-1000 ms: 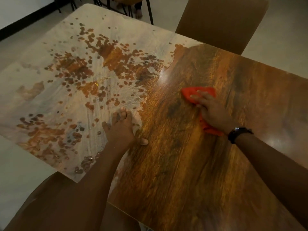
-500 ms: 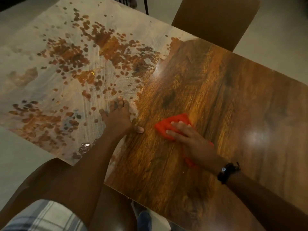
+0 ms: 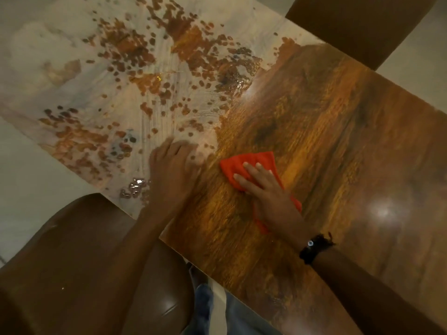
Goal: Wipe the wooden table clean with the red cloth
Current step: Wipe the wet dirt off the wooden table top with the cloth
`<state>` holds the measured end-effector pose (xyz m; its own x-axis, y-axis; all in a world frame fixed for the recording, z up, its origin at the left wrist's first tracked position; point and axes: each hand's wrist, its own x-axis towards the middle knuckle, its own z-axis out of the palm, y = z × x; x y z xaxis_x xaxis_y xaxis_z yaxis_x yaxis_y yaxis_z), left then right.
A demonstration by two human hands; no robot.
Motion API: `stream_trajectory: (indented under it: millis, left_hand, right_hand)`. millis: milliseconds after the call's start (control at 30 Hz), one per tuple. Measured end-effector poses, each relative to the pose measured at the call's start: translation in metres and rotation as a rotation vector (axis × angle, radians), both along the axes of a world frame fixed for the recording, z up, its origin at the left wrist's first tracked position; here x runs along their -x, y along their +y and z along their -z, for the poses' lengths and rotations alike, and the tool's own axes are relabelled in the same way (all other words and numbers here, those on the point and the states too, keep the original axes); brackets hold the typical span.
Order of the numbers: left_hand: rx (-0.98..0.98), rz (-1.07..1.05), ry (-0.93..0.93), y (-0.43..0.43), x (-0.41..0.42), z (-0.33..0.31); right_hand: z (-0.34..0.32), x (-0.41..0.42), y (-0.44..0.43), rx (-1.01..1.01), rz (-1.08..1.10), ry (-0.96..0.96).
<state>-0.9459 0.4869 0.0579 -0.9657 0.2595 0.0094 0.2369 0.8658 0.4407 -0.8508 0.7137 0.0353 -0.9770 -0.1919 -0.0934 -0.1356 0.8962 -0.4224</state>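
The wooden table (image 3: 338, 131) fills most of the view; its right part shows dark glossy grain, while its left part (image 3: 101, 76) is covered by a pale film with brown blotches. The red cloth (image 3: 244, 163) lies flat on the wood near the boundary between the two parts. My right hand (image 3: 263, 187) presses down on the cloth with fingers spread over it; part of the cloth sticks out below my palm. My left hand (image 3: 173, 165) rests flat on the pale film at the table's near edge, empty.
A brown padded chair (image 3: 72, 262) stands below the table's near edge at lower left. Another brown chair back (image 3: 358, 27) is at the far side, top right. Wet droplets (image 3: 135, 187) sit by the near edge. Pale floor surrounds the table.
My right hand slid the red cloth from the table's middle toward the near edge and closer to my left hand. My left hand stayed planted. The view shifted slightly.
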Motion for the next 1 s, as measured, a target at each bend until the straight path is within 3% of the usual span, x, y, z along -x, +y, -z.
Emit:
stream_trajectory:
  millis: [100, 233, 333, 500, 600, 733, 800, 1000]
  left_hand:
    - [-0.081, -0.059, 0.183, -0.048, -0.034, 0.009]
    - [0.091, -0.223, 0.145, -0.1, -0.053, 0.016]
    - [0.031, -0.411, 0.097, -0.116, -0.055, 0.02]
    - [-0.234, -0.688, -0.05, -0.109, -0.052, 0.024]
    - [-0.344, -0.76, -0.108, -0.11, -0.051, 0.022]
    - [-0.378, -0.806, -0.098, -0.114, -0.052, 0.023]
    - [-0.429, -0.82, -0.131, -0.118, -0.056, 0.024]
    - [-0.577, -0.832, -0.183, -0.126, -0.067, 0.028]
  right_hand:
    - [-0.004, 0.007, 0.03, -0.059, -0.078, -0.022]
    - [-0.013, 0.06, 0.053, 0.017, 0.248, -0.022]
    - [-0.015, 0.093, 0.027, 0.023, 0.299, -0.014]
    - [-0.012, 0.068, -0.079, 0.009, 0.047, -0.031]
    - [-0.01, 0.013, -0.143, -0.039, -0.265, -0.089]
    - [-0.009, -0.02, -0.149, -0.072, -0.517, -0.144]
    - [-0.01, -0.004, -0.122, -0.055, -0.431, -0.111]
    - [-0.016, 0.095, -0.03, -0.032, 0.12, -0.05]
